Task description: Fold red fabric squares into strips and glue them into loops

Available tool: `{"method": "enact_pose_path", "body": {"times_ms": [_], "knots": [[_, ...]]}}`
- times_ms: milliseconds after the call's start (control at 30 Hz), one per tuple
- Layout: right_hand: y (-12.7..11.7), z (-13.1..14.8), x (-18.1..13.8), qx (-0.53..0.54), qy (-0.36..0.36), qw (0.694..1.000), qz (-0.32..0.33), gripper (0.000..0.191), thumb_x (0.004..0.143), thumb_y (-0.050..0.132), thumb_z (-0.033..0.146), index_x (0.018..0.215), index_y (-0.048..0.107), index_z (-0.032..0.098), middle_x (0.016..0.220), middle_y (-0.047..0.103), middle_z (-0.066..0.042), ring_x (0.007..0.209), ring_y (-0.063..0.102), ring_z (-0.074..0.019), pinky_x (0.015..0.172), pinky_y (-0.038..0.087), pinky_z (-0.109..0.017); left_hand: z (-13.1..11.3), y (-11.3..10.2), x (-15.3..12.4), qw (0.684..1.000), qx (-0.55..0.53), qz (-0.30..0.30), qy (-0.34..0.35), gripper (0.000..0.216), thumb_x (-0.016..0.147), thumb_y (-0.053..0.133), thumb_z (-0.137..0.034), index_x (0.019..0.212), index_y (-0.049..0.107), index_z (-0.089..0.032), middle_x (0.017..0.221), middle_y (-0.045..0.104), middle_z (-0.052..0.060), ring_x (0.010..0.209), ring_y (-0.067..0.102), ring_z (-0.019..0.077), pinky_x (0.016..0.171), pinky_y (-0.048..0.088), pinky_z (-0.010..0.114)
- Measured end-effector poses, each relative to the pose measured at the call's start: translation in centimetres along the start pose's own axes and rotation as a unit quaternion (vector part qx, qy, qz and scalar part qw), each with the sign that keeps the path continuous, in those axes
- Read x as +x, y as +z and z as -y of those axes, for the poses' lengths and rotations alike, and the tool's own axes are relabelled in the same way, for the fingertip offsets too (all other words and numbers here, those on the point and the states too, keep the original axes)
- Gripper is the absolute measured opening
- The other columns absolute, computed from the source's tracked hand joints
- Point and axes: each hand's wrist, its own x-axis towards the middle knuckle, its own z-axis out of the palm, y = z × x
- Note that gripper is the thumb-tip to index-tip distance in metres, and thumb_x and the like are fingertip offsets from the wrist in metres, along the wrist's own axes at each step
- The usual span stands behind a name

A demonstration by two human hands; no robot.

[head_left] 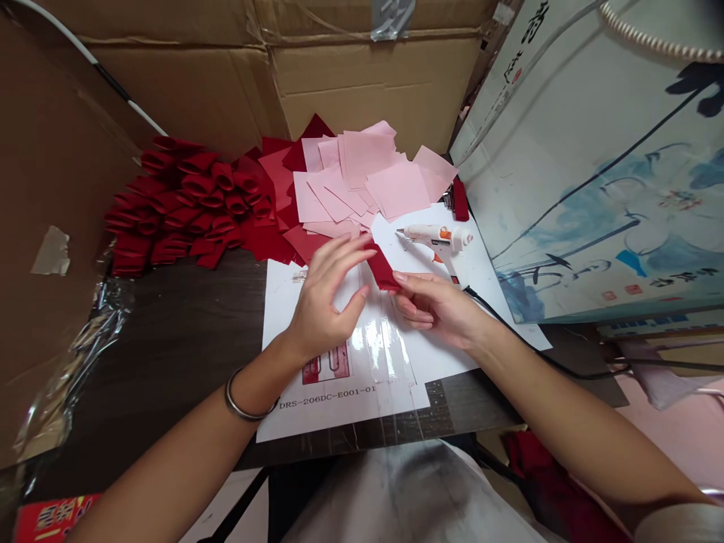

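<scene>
My right hand pinches a folded dark red fabric piece above the white paper sheet. Beside it, my left hand has its fingers stretched out, the fingertips resting on the same red piece. A white and orange glue gun lies on the paper just beyond my right hand. Further back is a spread of pink fabric squares over dark red squares. A heap of rolled red fabric pieces lies to the left of them.
Cardboard boxes wall the back and left. A painted white panel leans at the right. The glue gun's black cord runs off to the right. Crumpled clear plastic lies at the left of the dark table.
</scene>
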Motion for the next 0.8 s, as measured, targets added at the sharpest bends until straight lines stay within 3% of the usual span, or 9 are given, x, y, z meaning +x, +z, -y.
{"method": "enact_pose_path", "body": {"times_ms": [67, 167, 300, 400, 500, 633, 800], "knots": [[-0.01, -0.14, 0.06, -0.002, 0.005, 1.000, 0.005, 0.028, 0.086, 0.065, 0.043, 0.077, 0.063, 0.016, 0.047, 0.044, 0.008, 0.039, 0.021, -0.0039, 0.038, 0.013, -0.023, 0.09, 0.08, -0.01, 1.000, -0.007, 0.021, 0.016, 0.037, 0.087, 0.059, -0.014, 0.123, 0.059, -0.022, 0.128, 0.064, 0.008, 0.131, 0.047, 0.0268, 0.109, 0.039, 0.051], [-0.02, -0.33, 0.12, -0.027, 0.019, 0.999, 0.006, 0.033, 0.086, 0.064, 0.047, 0.078, 0.067, 0.015, 0.045, 0.045, 0.007, 0.037, 0.021, -0.0038, 0.038, 0.012, -0.023, 0.29, 0.17, -0.01, 1.000, -0.022, 0.007, 0.013, 0.025, 0.087, 0.060, -0.013, 0.111, 0.065, -0.021, 0.107, 0.070, 0.007, 0.118, 0.057, 0.0248, 0.100, 0.047, 0.046], [-0.03, -0.41, 0.08, -0.096, -0.021, 0.992, -0.079, 0.037, 0.087, 0.063, 0.050, 0.070, 0.063, 0.017, 0.049, 0.050, 0.005, 0.038, 0.027, -0.0037, 0.039, 0.015, -0.024, 0.15, 0.12, 0.05, 0.999, -0.037, -0.010, -0.006, 0.018, 0.088, 0.062, -0.017, 0.105, 0.067, -0.020, 0.099, 0.071, 0.005, 0.099, 0.061, 0.0205, 0.089, 0.050, 0.040], [-0.18, -0.42, -0.02, -0.146, -0.091, 0.974, -0.144, 0.033, 0.085, 0.067, 0.045, 0.067, 0.059, 0.018, 0.061, 0.060, 0.002, 0.040, 0.030, -0.0033, 0.040, 0.019, -0.024, -0.09, 0.10, 0.02, 0.996, -0.065, -0.002, -0.059, 0.019, 0.089, 0.061, -0.019, 0.107, 0.067, -0.020, 0.101, 0.070, 0.005, 0.093, 0.063, 0.0179, 0.086, 0.051, 0.035], [-0.37, -0.35, -0.19, -0.186, -0.160, 0.953, -0.179, 0.019, 0.080, 0.072, 0.037, 0.085, 0.066, 0.020, 0.084, 0.069, -0.001, 0.046, 0.038, -0.0040, 0.042, 0.027, -0.024, -0.17, 0.14, -0.13, 0.987, -0.106, -0.007, -0.124, 0.021, 0.089, 0.062, -0.022, 0.109, 0.067, -0.020, 0.104, 0.069, 0.005, 0.095, 0.064, 0.0168, 0.087, 0.052, 0.032], [-0.34, -0.28, -0.34, -0.209, -0.180, 0.948, -0.159, 0.022, 0.079, 0.074, 0.034, 0.097, 0.069, 0.022, 0.104, 0.068, -0.002, 0.053, 0.043, -0.0039, 0.046, 0.032, -0.024, -0.14, 0.22, -0.29, 0.973, -0.148, -0.004, -0.175, 0.025, 0.088, 0.065, -0.025, 0.113, 0.068, -0.022, 0.110, 0.070, 0.005, 0.100, 0.064, 0.0172, 0.090, 0.051, 0.030], [-0.11, -0.72, -0.05, -0.195, -0.129, 0.963, -0.136, 0.023, 0.075, 0.077, 0.039, 0.086, 0.071, 0.020, 0.075, 0.064, 0.002, 0.049, 0.038, -0.0041, 0.045, 0.028, -0.024, -0.43, 0.37, -0.23, 0.961, -0.186, 0.013, -0.206, 0.030, 0.083, 0.072, -0.029, 0.112, 0.068, -0.022, 0.111, 0.070, 0.005, 0.101, 0.065, 0.0185, 0.092, 0.052, 0.030]]}}
